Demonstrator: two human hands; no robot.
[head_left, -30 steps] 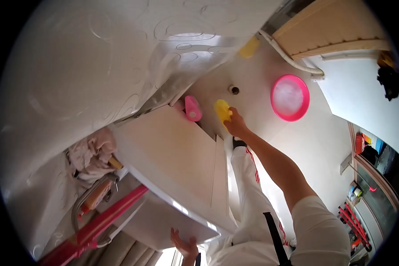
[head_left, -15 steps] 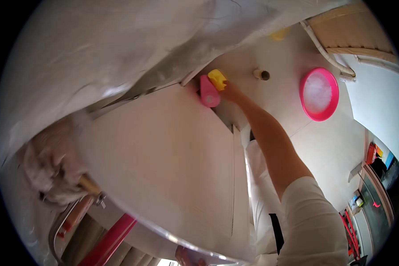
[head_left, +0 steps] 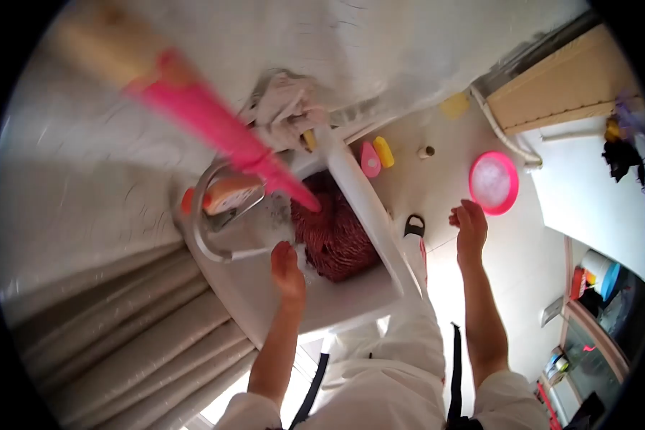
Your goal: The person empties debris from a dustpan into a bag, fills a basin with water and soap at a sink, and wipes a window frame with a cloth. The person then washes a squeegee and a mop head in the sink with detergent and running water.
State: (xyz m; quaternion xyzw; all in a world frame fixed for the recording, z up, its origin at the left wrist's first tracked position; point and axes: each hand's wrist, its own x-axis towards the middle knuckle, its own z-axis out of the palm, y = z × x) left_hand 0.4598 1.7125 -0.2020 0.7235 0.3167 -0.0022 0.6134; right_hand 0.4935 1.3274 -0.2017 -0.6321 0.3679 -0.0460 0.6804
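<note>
My left hand [head_left: 287,271] hovers over the near part of the white sink [head_left: 355,179], loosely open with nothing visible in it. Just beyond it, a wet, ribbed dark red cloth [head_left: 335,236] lies bunched in the sink, with suds beside it. My right hand [head_left: 471,228] hangs open and apart from anything, its fingers loosely bent. Closest to it in view is a round pink basin [head_left: 473,185] of white suds on the floor. A pink bottle-like thing [head_left: 370,159] and a yellow one [head_left: 383,152] are side by side on the floor beyond the sink.
A curved metal faucet [head_left: 202,228] and an orange bottle [head_left: 231,195] are at the sink's left. A greyish rag [head_left: 285,104] hangs behind. A blurred pink rod [head_left: 201,115] crosses the foreground. A short pipe [head_left: 426,152] rises from the floor; a curtain [head_left: 143,315] hangs left.
My right hand has let go of the yellow thing beside the pink one and drawn back. My left hand has come into view, and the camera now looks into the sink.
</note>
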